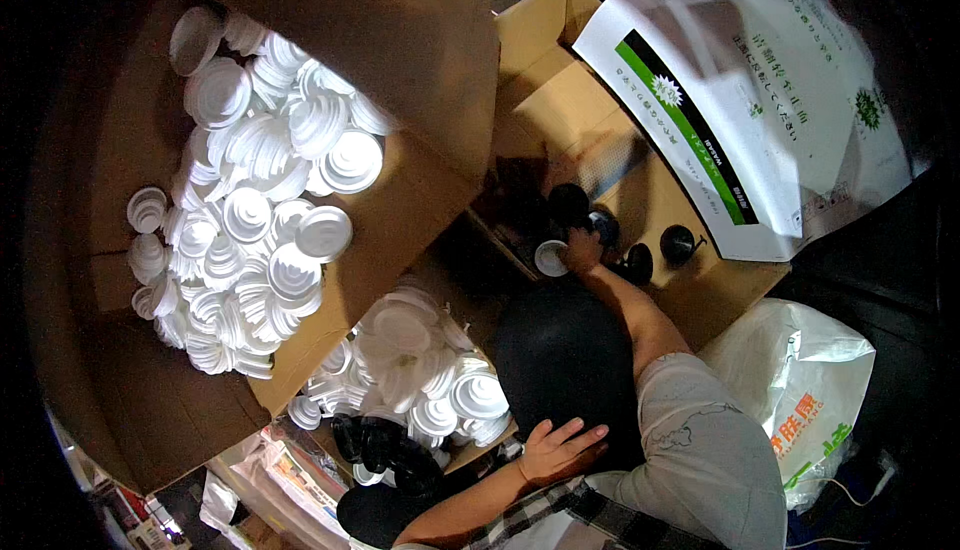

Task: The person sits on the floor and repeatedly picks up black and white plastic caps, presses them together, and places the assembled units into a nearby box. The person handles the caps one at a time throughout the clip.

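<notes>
My right hand (582, 252) reaches into the cardboard box ahead on the right, its fingers bent around the edge of a white round plastic part (551, 258). Part of the grip is hidden. Close to its fingertips are black round parts (568, 204), some lost in shadow. Two more, including a black disc with a short stem (678, 244), lie to the right of the hand. My left hand (562, 450) lies palm down on my dark-clothed leg with fingers stretched out, holding nothing.
A large open carton (400, 185) on the left holds a heap of white ribbed round parts (245, 215). More white parts (430, 390) fill a lower box, beside a glossy black object (385, 450). A printed white sheet (770, 80) covers the right box's far side; a white plastic bag (800, 360) stands right.
</notes>
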Demonstrator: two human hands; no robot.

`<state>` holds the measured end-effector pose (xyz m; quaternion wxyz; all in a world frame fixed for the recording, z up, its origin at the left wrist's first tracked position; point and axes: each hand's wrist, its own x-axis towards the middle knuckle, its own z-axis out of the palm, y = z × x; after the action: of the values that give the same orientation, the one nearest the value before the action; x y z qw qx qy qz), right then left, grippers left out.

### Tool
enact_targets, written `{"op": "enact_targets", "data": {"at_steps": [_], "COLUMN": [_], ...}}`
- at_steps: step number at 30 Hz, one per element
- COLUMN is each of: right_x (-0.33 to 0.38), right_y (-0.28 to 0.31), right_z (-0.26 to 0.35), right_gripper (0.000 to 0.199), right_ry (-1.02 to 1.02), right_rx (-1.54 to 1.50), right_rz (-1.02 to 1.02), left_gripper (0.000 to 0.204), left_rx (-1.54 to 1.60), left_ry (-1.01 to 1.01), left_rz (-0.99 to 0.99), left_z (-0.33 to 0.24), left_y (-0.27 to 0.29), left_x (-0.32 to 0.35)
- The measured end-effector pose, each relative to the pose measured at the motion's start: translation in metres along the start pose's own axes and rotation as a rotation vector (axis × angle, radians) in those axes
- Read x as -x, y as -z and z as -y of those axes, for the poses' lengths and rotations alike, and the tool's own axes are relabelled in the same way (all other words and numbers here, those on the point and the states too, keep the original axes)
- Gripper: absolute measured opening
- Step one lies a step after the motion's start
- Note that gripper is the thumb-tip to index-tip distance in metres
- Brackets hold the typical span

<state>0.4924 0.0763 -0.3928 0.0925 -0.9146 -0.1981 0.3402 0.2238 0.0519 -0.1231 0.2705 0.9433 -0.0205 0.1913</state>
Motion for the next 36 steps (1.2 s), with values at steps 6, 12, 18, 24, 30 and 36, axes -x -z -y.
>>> {"op": "enact_targets", "data": {"at_steps": [6,12,18,24,30,36], "right_x": [0.006,0.06,0.158,0.303,0.367,0.357], "right_y": [0.015,0.1,0.235,0.324,0.287,0.185], "right_z": [-0.041,-0.051,-0.003,0.087,0.16,0.208], "right_gripper": [0.045,0.049,0.053,0.033,0.032,0.042], "right_ry": [0.14,0.032,0.432,1.024,1.442,1.403], "right_rx": [0.065,-0.327,-0.3,-0.306,-0.089,0.02], "right_rz": [-0.132,-0.349,-0.61,-0.53,-0.054,0.28], "left_gripper": [0.029,0.029,0.022,0.019,0.055,0.028], "left_rx": [0.105,0.214,0.309,0.994,1.503,1.414], "left_ry": [-0.033,0.048,0.103,0.7,0.659,0.894], "left_rz": [-0.004,-0.025,-0.058,-0.391,-0.985,-0.974], "left_z": [0.003,-0.007,-0.02,-0.026,0.012,0.007], "left_y": [0.005,0.014,0.028,0.064,0.129,0.147], "left_x": [0.001,-0.008,-0.019,0.009,0.063,0.12]}}
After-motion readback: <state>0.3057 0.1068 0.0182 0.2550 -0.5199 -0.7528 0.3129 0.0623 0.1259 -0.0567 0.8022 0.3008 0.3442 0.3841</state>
